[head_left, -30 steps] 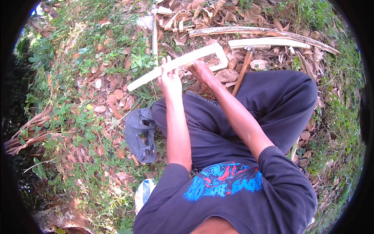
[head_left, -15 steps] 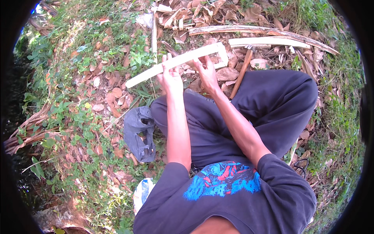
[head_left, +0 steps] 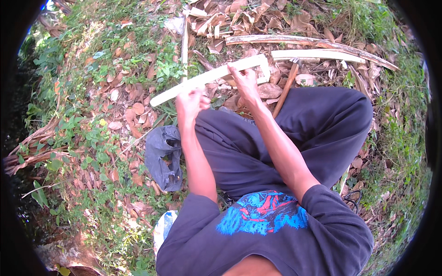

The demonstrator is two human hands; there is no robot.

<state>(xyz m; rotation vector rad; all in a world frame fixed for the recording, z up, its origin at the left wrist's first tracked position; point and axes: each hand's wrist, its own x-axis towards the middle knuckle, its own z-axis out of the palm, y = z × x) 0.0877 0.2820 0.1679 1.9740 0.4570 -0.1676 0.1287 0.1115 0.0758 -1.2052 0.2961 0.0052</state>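
Observation:
A long pale wooden slat [head_left: 212, 75] slants across in front of my knees, its right end raised away from me. A short crosspiece [head_left: 265, 71] meets it at that right end and points back toward me. My right hand [head_left: 245, 83] grips the slat right of its middle, with thumb and fingers about it. Beside the slat's left half is my left hand [head_left: 190, 106], its fingers curled in and slightly blurred. Whether anything small sits in those fingers is hidden. A hammer [head_left: 286, 87] with a brown wooden handle leans by my right leg, its head away from me.
Beyond the hammer lie another pale slat [head_left: 317, 55] and a long bark-edged strip [head_left: 313, 41]. A thin stick [head_left: 185, 46] lies farther left. A dark plastic bag [head_left: 163, 158] rests by my left knee, and a white and blue bag [head_left: 164, 227] nearer me. Dry leaves and grass cover the ground.
My left hand has left its spread-fingered support of the slat, moved down and left, and curled its fingers. My right hand keeps its hold, and the slat has shifted slightly.

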